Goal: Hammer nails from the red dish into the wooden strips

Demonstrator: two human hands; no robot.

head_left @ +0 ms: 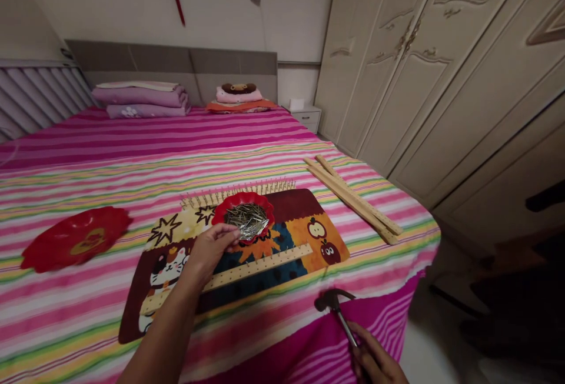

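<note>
Wooden strip (258, 267) lies at six o'clock of the red bowl (225, 203), part-nailed, dots bare toward nine; the twelve-o'clock strip (203, 200) bristles. Left hand (210, 250): fingertips together, any nail unclear. Right hand (375, 356) grips the hammer (342, 320).

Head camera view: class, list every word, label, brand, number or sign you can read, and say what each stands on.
No text can be read here.
Red plate: a gold mark, too blurred to read.
Mat: a cat, apples and star shapes; no legible lettering.
Hammer: no readable brand.
</note>
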